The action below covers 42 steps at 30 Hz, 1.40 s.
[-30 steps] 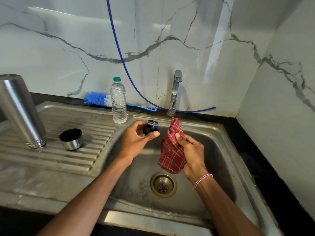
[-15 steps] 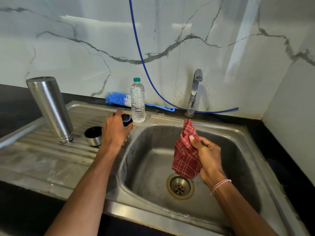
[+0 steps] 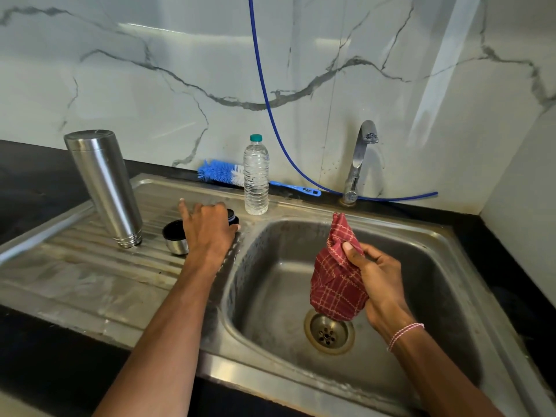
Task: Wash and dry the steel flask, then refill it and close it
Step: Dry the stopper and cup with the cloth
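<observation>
Head view: the steel flask stands mouth-down on the ribbed drainboard, well back from its front edge, long axis near upright (top leaning left). The left hand curls over the black stopper at the basin rim; the right hand grips the red cloth above the basin
</observation>
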Available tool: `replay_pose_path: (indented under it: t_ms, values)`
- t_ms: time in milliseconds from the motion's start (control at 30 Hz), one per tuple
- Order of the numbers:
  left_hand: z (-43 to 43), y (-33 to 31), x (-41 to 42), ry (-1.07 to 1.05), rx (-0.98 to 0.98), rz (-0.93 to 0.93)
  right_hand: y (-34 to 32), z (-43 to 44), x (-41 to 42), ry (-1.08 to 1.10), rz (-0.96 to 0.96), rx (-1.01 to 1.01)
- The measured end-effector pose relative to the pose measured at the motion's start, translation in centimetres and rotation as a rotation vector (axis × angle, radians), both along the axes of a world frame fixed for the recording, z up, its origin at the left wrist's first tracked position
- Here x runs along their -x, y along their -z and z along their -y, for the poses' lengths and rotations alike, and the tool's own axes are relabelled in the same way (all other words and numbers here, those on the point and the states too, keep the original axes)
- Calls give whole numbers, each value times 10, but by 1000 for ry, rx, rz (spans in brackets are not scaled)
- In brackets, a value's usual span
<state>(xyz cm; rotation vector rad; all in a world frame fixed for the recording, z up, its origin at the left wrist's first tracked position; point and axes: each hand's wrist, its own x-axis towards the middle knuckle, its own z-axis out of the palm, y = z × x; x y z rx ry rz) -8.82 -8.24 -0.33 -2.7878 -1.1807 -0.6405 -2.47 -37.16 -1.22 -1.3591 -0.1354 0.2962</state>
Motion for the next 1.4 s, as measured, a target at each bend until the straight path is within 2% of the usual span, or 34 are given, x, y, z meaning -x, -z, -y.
replay_pose_path:
  t_ms: [133, 333, 467, 567, 667, 833, 967, 1033, 1133, 1200, 1300, 1333, 1400]
  values:
    - [-1, -2, 2, 18, 46, -37, 1, 1, -1, 0, 7, 7]
    - [-13, -16, 31, -91, 128, 92, 0, 3, -2, 4, 10, 3]
    - [-20, -21, 57, -267, 325, -34, 1, 2, -3, 9, 9, 7]
    - [-18, -24, 65, -237, 405, 28, 1, 2, -2, 6, 0, -2]
    - [-14, -35, 70, -89, 459, 206, 0, 4, -4, 18, 0, -20]
    - [20, -63, 60, 485, 986, 594, -1, 5, -6, 23, -36, -131]
    - [75, -42, 28, 770, 1198, 595, -6, 2, -3, 24, -56, -245]
    - [98, -23, 11, 837, 1194, 540, -7, 1, -1, 62, 9, -323]
    - [119, 3, -8, 837, 1002, 502, -7, -3, 2, 129, 228, -331]
    - [131, 16, -15, 808, 989, 499, -6, -5, 3, 152, 480, -140]
    - [147, 16, -12, 820, 1055, 433, 7, -10, 3, 129, 914, 259]
    - [150, 17, -10, 826, 1066, 450, 9, -13, 3, 125, 936, 310]
    - [154, 18, -8, 880, 1035, 553, 5, -15, 4, 96, 797, 284]
